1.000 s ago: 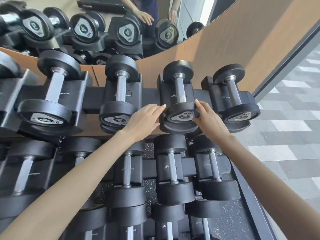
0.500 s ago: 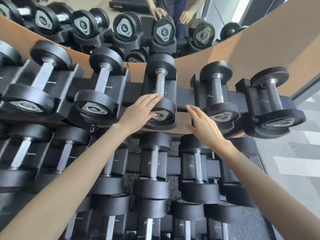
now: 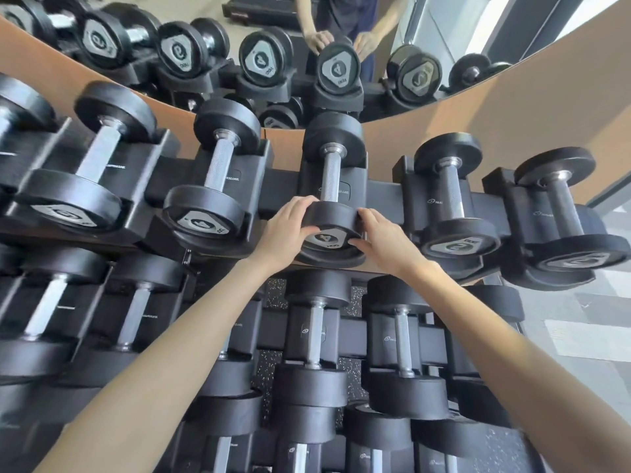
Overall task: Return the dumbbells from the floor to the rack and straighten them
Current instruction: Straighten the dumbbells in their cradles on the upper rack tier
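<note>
Left hand (image 3: 290, 227), right hand (image 3: 386, 235) fingers curled round front head of dumbbell (image 3: 329, 230) in rack (image 3: 273, 189) cradle, likely rotating label square.

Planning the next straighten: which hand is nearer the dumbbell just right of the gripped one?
Right. The right hand grips the right side of the held dumbbell, beside the neighbour dumbbell; the left hand grips its left side, farther off.

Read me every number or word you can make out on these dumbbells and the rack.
"4": end plate of the held dumbbell.
"4": end plate of its left neighbour.
Too blurred to read: other end plates, cradle logos.
</note>
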Demonstrator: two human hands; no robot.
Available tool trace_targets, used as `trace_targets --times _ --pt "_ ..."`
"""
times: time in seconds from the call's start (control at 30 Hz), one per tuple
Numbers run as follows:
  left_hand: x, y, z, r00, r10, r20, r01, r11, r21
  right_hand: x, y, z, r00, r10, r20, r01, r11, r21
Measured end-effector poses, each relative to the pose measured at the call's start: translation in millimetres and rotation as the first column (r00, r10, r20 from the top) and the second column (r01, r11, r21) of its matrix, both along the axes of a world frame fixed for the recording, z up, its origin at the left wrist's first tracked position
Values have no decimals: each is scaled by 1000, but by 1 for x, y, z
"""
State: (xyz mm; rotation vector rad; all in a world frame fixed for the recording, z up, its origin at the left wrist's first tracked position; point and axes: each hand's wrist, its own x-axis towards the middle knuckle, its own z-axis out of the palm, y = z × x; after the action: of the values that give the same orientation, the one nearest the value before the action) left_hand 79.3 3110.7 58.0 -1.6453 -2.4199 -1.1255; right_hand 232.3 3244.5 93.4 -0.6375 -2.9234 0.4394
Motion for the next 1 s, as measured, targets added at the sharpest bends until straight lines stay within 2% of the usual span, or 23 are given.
trace_targets --times 0.1,0.2,0.3,0.4,0.47,0.53,0.67,0.8,0.87,1.0 --pt "-2 -4 -11 980 54 192 -63 997 37 -12 -3 24 992 79 98 -94 982 162" --pt "0 -4 -26 919 105 380 -131 991 43 -28 -10 44 965 98 245 -183 918 353" --pt "1 -3 -37 868 124 480 -151 988 17 -40 -19 52 951 101 294 -229 867 443" --pt "-6 -4 -33 922 88 377 -70 996 -61 -32 -12 46 964 85 251 -175 915 364" --pt "-12 -6 -22 961 -5 276 32 995 -91 -18 -3 34 988 52 147 -86 967 239" --pt "-13 -4 -7 972 -124 199 137 989 -53 -5 2 18 1000 23 13 -24 997 78" --pt "2 20 14 967 -255 27 256 967 -17 -6 8 -11 992 -91 -82 77 984 -160" --pt "11 31 9 975 -191 -111 200 977 71 -8 7 -32 966 -210 -152 143 921 -361" --pt "10 30 3 978 -164 -129 179 977 118 -9 8 -31 968 -195 -156 130 927 -350" --pt "1 24 -8 996 -91 -25 94 970 222 -19 10 -10 997 -71 -37 65 989 -131"
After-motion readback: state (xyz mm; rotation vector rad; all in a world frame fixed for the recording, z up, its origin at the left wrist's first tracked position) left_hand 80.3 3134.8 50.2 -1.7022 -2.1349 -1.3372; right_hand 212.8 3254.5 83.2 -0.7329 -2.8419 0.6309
